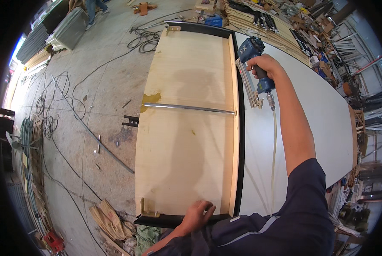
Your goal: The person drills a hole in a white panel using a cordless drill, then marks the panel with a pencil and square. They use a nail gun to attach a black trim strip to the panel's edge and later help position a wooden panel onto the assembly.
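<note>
My right hand grips the handle of a blue pneumatic nail gun, which has a silver magazine. I hold it over the right long edge of a shallow frame, and a clear air hose hangs from its handle. The frame has a pale plywood panel, a wooden strip along its right side and black covering around its edges. A metal tube crosses its middle. At the near edge my left hand hovers or rests, fingers loosely curled and apart, with nothing visible in them.
A white board lies under the frame's right side. Cables and a long metal rod lie on the concrete floor at left. Stacked wood strips and clutter line the right. Another person's legs show at far left.
</note>
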{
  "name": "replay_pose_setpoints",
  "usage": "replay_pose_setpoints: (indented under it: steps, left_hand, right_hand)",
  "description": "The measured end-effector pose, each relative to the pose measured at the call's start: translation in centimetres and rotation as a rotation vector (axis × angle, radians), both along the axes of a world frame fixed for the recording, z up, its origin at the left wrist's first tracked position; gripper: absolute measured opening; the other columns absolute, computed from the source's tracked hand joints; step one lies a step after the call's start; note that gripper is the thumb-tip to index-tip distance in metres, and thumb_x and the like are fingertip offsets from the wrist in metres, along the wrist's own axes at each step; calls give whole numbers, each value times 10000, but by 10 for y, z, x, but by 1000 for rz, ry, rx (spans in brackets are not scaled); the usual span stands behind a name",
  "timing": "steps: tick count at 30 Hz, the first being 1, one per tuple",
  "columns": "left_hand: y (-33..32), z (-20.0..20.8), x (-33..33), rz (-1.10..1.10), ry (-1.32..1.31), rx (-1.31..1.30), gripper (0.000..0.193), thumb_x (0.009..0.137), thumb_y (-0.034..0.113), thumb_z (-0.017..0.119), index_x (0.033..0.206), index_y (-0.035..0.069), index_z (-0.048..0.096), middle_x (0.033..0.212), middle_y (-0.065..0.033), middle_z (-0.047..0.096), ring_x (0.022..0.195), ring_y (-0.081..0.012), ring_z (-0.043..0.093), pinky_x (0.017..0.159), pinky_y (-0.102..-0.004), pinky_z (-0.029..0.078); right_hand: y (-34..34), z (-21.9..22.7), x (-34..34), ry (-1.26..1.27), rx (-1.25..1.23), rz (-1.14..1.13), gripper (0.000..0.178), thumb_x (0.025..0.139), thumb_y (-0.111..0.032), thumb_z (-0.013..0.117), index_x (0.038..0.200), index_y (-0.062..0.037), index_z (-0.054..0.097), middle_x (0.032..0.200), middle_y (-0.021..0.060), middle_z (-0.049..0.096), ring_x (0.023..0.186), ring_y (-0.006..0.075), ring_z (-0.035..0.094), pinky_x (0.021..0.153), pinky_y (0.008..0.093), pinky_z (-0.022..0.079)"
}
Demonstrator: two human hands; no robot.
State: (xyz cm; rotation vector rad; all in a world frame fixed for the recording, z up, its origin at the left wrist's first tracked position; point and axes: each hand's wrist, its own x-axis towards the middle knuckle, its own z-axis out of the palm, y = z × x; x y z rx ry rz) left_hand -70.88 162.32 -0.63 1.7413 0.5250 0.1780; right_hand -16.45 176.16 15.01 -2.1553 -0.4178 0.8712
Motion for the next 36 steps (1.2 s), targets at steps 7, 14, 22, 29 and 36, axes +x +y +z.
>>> replay_pose_setpoints:
  steps: [7, 14, 22, 29, 36]
  left_hand:
    - [-2, -2, 5, 61, 23, 14, 175, 910, 157, 769, 981, 43, 656, 825, -155, 673, 750, -358, 657, 668, -448, 531]
    - [-3, -3, 2, 95, 22, -20, 187, 923, 156, 764, 1010, 41, 645, 860, -154, 681, 788, -343, 680, 695, -421, 549]
    - [0, 3, -1, 67, 32, -55, 157, 954, 140, 726, 1039, 28, 656, 955, -167, 700, 865, -344, 698, 754, -417, 553]
    - [4, 2, 1, -27, 17, -100, 208, 1005, 180, 662, 1099, -6, 657, 928, -207, 716, 865, -352, 711, 752, -403, 550]
    - [1, -9, 3, -64, 9, -12, 202, 1018, 169, 623, 1030, -29, 662, 824, -137, 732, 784, -210, 720, 729, -360, 555]
  right_hand:
    - [47, -34, 47, -157, -147, 86, 128, 818, -71, 724, 755, 19, 659, 663, 113, 644, 526, 211, 618, 489, 401, 536]
    - [74, -37, 44, -345, -244, 150, 129, 744, -56, 701, 666, 24, 637, 632, 133, 635, 522, 232, 620, 476, 396, 526]
    - [6, -35, 25, -88, -133, 123, 139, 742, -93, 757, 683, -3, 669, 651, 113, 650, 524, 208, 619, 485, 383, 523]
    - [-207, 12, -174, 186, 85, -19, 199, 791, -81, 706, 944, 46, 695, 670, 113, 665, 502, 185, 613, 511, 338, 520]
    - [-440, 40, -383, 315, 227, -395, 276, 800, -49, 708, 1062, 38, 713, 894, 97, 740, 618, 145, 643, 596, 314, 543]
